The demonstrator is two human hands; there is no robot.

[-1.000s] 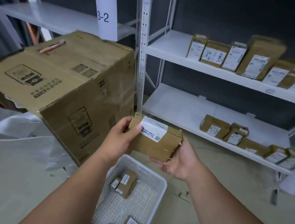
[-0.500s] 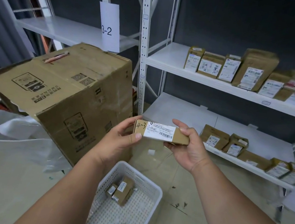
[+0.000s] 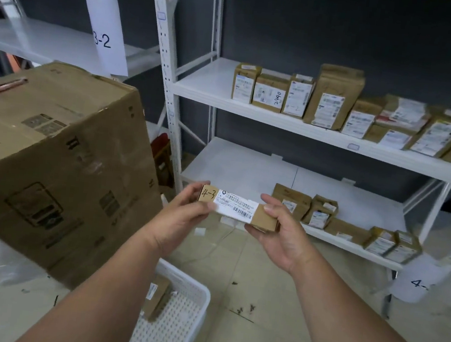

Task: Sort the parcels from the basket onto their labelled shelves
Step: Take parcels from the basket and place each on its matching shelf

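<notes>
A small brown parcel (image 3: 238, 208) with a white label and "4-3" handwritten on its left end is held level in front of me. My left hand (image 3: 181, 216) pinches its left end; my right hand (image 3: 279, 228) grips its right end. Below my arms sits the white perforated basket (image 3: 197, 295), holding a few more small parcels (image 3: 156, 297). The lower white shelf (image 3: 247, 170) behind the parcel carries several brown parcels (image 3: 291, 200), and a tag starting "4-" (image 3: 419, 284) hangs at its right end. The upper shelf (image 3: 209, 83) holds a row of labelled parcels (image 3: 269, 92).
A large cardboard box (image 3: 57, 167) stands at the left, close to my left arm, with a pen on top. A "3-2" sign (image 3: 106, 34) hangs on the left rack (image 3: 36, 39). A white upright post (image 3: 167, 58) divides the racks. Tiled floor (image 3: 259, 303) lies below.
The parcel was turned from its broad face to the narrow side showing "4-3", and both hands raised it toward the lower shelf. The view tilted upward.
</notes>
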